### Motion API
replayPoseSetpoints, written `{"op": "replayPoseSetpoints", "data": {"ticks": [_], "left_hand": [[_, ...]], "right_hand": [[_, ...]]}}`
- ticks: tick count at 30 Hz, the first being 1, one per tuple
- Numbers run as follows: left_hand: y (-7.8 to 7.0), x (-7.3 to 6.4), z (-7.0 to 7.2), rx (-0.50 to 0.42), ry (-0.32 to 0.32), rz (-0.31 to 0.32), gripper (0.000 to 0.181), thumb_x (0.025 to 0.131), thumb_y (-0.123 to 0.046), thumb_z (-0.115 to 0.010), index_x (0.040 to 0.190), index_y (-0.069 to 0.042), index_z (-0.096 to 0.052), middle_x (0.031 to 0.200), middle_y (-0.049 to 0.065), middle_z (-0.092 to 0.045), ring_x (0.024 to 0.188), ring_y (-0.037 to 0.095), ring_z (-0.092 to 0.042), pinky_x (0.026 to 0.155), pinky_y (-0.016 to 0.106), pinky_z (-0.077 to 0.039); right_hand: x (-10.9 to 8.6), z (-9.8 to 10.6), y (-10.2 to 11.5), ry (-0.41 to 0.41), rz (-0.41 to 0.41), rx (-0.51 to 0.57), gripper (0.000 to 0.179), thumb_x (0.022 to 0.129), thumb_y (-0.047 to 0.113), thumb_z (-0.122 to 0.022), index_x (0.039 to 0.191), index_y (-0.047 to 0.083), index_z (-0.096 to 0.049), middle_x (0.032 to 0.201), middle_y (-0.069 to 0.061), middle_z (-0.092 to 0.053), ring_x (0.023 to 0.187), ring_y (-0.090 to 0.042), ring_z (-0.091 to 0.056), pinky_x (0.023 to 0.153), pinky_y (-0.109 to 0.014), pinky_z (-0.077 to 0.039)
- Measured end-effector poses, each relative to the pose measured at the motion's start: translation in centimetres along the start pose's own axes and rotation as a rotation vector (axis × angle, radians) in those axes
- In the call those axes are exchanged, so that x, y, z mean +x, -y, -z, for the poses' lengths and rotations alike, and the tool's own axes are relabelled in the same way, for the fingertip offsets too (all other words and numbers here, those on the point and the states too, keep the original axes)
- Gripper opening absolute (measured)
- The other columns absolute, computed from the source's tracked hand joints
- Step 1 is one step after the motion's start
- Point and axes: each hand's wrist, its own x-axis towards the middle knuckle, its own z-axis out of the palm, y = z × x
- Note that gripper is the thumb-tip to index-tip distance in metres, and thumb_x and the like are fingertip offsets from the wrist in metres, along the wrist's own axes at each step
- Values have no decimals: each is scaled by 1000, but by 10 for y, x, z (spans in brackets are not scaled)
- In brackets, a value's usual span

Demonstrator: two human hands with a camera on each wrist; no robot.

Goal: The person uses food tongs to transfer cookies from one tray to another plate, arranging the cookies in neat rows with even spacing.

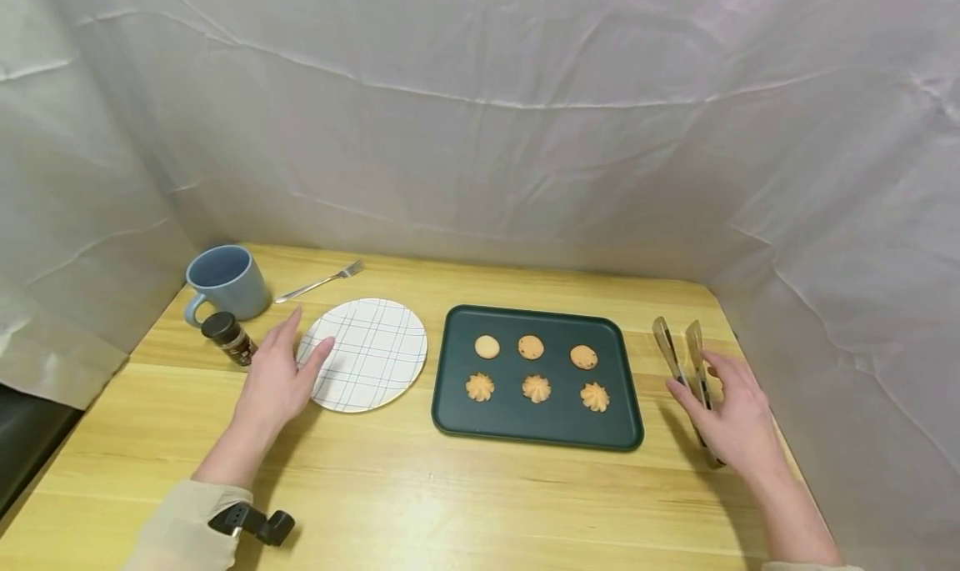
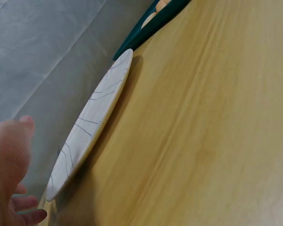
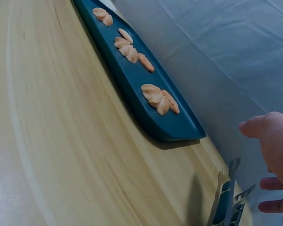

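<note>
My left hand [image 1: 278, 379] reaches over the left rim of a round white plate [image 1: 367, 356] with a blue grid pattern, its thumb and fingers spread apart and holding nothing. In the left wrist view the plate [image 2: 92, 122] lies just beyond the fingers. Over at the right, my right hand [image 1: 738, 413] hovers around a pair of metal tongs [image 1: 697, 363], thumb on one side and fingers on the other. The right wrist view shows the tongs [image 3: 225, 202] below the spread thumb and fingers, apparently without a grip on them.
Between the hands lies a dark green tray [image 1: 525, 428] with several cookies, round ones behind and flower-shaped ones [image 1: 536, 388] in front. Left of the plate stand a blue mug [image 1: 238, 292] and a spice jar [image 1: 234, 342]. A fork [image 1: 321, 282] lies behind. Pale cloth [image 1: 480, 154] encloses the table.
</note>
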Motion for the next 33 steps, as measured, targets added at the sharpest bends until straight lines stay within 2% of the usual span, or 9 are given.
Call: {"op": "replayPoseSetpoints", "data": {"ticks": [6,12,19,25,33], "left_hand": [[7,1,-7,-30,-15,27,83,109,-52,-53,161,9,-31,153,41,-40,140,61,-37,111,72,-31],[16,3,-13,-71,-66,33,70,110,-38,-57,152,15,-41,138,36,-57,134,56,-47,111,68,-34],[21,6,-15,-82,-104,30,53,109,-23,-60,145,15,-52,128,33,-64,126,51,-55,108,65,-37],[24,7,-16,-88,-134,29,41,104,-10,-65,137,14,-61,122,31,-68,118,47,-61,106,62,-41],[23,7,-15,-87,-145,59,35,104,-13,-66,132,9,-68,116,29,-71,115,47,-63,102,61,-43]], "right_hand": [[-2,-7,-11,4,-30,20,70,98,33,-78,146,-10,-52,140,-33,-55,117,-54,-58,83,-68,-53],[-7,-15,-19,34,-72,33,75,99,35,-77,150,-12,-46,139,-36,-51,115,-56,-58,87,-70,-50],[-8,-19,-26,30,-123,25,76,98,35,-77,149,-12,-46,138,-37,-49,113,-55,-59,89,-70,-48],[-8,-24,-31,19,-149,5,74,97,33,-78,146,-13,-48,128,-35,-52,107,-51,-59,86,-66,-48],[-8,-29,-38,21,-186,-24,71,98,31,-77,143,-16,-48,120,-35,-56,106,-49,-56,88,-65,-45]]}}
